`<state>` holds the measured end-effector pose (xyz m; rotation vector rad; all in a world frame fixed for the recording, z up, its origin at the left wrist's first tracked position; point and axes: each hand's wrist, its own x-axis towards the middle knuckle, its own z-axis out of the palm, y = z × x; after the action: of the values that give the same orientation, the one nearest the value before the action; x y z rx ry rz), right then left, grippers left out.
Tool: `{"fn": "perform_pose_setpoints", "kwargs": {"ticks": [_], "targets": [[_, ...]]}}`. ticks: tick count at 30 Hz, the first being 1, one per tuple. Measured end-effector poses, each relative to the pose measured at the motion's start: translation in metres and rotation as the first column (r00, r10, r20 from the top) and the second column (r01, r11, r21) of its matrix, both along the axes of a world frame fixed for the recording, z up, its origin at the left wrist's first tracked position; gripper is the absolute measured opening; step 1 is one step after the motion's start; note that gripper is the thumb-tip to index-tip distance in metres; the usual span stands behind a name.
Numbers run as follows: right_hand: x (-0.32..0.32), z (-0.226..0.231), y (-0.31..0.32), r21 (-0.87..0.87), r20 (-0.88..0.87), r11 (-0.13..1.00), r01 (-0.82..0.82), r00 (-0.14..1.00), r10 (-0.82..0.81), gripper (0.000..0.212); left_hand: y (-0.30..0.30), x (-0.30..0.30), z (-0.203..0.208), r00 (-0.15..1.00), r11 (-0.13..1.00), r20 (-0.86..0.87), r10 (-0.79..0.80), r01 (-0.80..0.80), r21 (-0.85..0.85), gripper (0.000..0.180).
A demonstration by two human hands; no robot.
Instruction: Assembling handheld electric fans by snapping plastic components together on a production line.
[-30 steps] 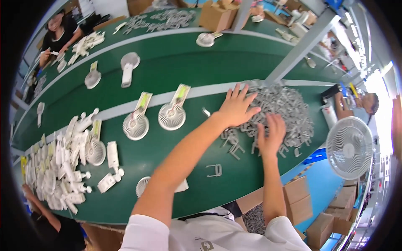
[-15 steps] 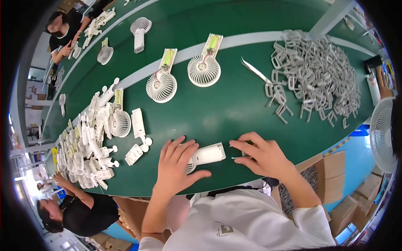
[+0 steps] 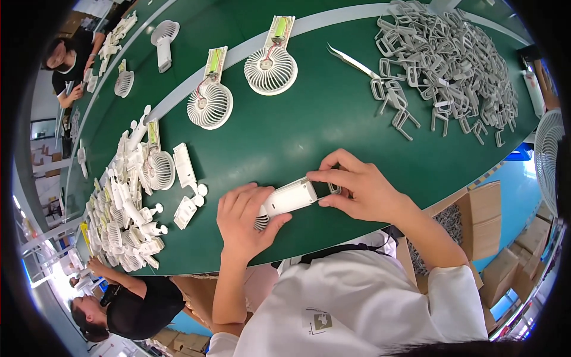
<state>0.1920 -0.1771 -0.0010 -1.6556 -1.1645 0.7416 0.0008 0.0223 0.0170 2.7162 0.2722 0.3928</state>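
My left hand (image 3: pixel 242 221) is wrapped over the round head of a white handheld fan (image 3: pixel 290 199), its thumb along the near side. The fan's handle points right, and part of the head's ribbed grille shows under the palm. Between thumb and fingers, my right hand (image 3: pixel 363 189) pinches a grey U-shaped bracket (image 3: pixel 335 188), its arms against the free end of the handle. How far the bracket sits in or around the handle is hidden by my fingers.
A heap of grey brackets (image 3: pixel 446 71) lies far right, with white tweezers (image 3: pixel 354 61) beside it. Opened fans (image 3: pixel 270 70) with batteries stand along the green table (image 3: pixel 267 143). White fan parts (image 3: pixel 122 202) pile up at left, near co-workers. A cardboard box (image 3: pixel 482 220) stands right.
My right hand has brought the grey bracket from a gap beside the handle up to its end. The fan is now tilted, its handle end raised to the right. The view has shifted.
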Motion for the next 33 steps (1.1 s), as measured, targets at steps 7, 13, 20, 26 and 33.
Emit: {"fn": "perform_pose_setpoints", "kwargs": {"ticks": [7, 13, 20, 26, 33], "targets": [[0.006, -0.005, 0.003, 0.019, 0.083, 0.999, -0.044, 0.996, 0.043, 0.049, -0.002, 0.002, 0.001, 1.000, 1.000, 0.005, 0.025, -0.025, 0.007, 0.052], [0.010, -0.004, 0.003, -0.017, -0.077, 0.999, -0.036, 0.996, 0.035, 0.050, -0.003, 0.003, 0.000, 0.999, 1.000, 0.024, 0.029, -0.029, 0.001, 0.051], [0.013, -0.010, 0.005, 0.068, 0.072, 0.991, -0.119, 0.991, 0.114, 0.051, -0.003, 0.003, 0.002, 1.000, 1.000, 0.011, 0.026, -0.026, -0.004, 0.050], [0.013, -0.007, 0.002, 0.054, 0.008, 0.993, -0.105, 0.995, 0.104, 0.052, -0.002, 0.004, 0.002, 1.000, 1.000, 0.022, 0.019, -0.019, -0.003, 0.049], [0.013, -0.010, 0.001, 0.025, -0.066, 0.995, -0.092, 0.993, 0.093, 0.055, -0.002, 0.004, 0.000, 1.000, 1.000, 0.024, 0.012, -0.012, 0.005, 0.050]]}}
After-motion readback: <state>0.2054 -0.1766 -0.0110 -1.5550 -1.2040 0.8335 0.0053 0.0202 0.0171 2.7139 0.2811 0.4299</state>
